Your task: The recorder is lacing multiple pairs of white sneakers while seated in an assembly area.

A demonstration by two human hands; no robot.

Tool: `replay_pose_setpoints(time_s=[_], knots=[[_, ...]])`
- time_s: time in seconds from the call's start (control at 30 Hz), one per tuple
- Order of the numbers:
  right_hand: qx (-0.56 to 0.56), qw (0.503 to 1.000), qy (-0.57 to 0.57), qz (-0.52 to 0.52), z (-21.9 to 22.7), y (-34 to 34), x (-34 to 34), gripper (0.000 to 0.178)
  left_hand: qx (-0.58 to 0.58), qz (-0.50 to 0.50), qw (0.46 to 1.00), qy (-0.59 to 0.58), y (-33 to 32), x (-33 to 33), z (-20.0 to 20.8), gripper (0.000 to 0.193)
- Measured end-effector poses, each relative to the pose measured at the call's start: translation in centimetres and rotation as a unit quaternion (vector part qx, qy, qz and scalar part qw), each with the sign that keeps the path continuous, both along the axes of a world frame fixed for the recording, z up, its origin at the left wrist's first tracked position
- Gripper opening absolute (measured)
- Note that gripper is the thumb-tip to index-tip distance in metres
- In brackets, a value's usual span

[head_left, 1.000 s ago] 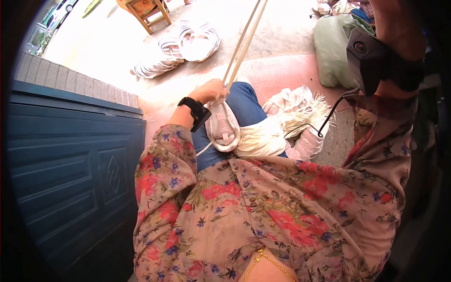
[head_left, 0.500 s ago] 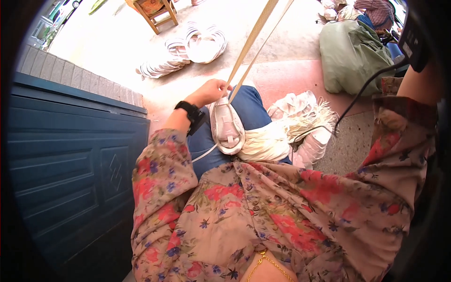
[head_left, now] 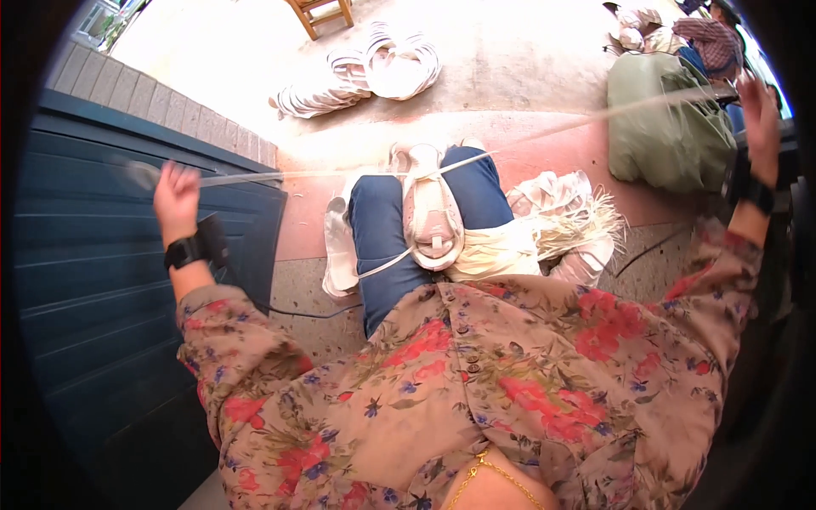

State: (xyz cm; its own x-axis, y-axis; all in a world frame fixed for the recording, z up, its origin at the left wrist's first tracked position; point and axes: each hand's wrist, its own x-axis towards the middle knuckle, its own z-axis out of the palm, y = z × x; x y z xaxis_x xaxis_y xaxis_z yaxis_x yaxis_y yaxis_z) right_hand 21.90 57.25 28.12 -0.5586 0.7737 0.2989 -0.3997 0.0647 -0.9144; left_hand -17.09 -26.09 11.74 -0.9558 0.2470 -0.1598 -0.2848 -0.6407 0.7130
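On my lap lies a white and pale pink shoe [head_left: 432, 217], its toe toward me, held between my thighs. A thin white strap [head_left: 384, 265] runs from it over my left thigh. A pale cord [head_left: 578, 127] stretches taut from the shoe's far end out to both sides. My left hand [head_left: 177, 194] is closed in a fist on the cord's left stretch, in front of the blue door; a blurred pale shape sits just beyond it. High at the right, my right hand [head_left: 759, 110] grips the other stretch, partly smeared by motion.
A bundle of cream strands [head_left: 501, 252] lies over my right thigh, with pale shoe parts beside it. Ahead are tied white bundles [head_left: 395, 68] and a wooden chair [head_left: 323, 13]. A green sack [head_left: 663, 127] stands at right, a person beyond. The blue panelled door [head_left: 102, 263] borders my left.
My left hand has left the shoe and swung out left, drawing cord with it. My right hand has come into view at right. The cord went from rising upward to spreading sideways.
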Motion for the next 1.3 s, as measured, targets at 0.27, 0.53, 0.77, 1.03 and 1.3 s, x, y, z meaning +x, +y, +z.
replay_pose_setpoints(time_s=[0.27, 0.53, 0.77, 1.03, 1.3], knots=[[-0.034, 0.954, -0.298, -0.022, -19.3, -13.7, -2.4, 0.026, -0.160, 0.110, 0.957, -0.215, -4.2, 3.3, -7.3, 0.032], [0.300, 0.811, -0.316, 0.391, -28.7, -37.4, -9.8, 0.015, -0.361, -0.311, 0.872, -0.110, 20.2, 13.0, -8.7, 0.013], [0.473, 0.802, -0.293, 0.216, -29.5, -39.7, -12.3, 0.017, -0.467, -0.282, 0.826, 0.142, 24.2, 16.2, -11.6, 0.017], [0.528, 0.752, -0.355, 0.176, -29.9, -40.7, -13.0, 0.011, -0.648, -0.148, 0.610, 0.432, 23.9, 17.2, -12.2, 0.013], [0.658, 0.657, -0.313, 0.193, -28.9, -41.2, -13.6, 0.006, -0.686, -0.120, 0.506, 0.508, 24.6, 17.3, -11.3, 0.011]])
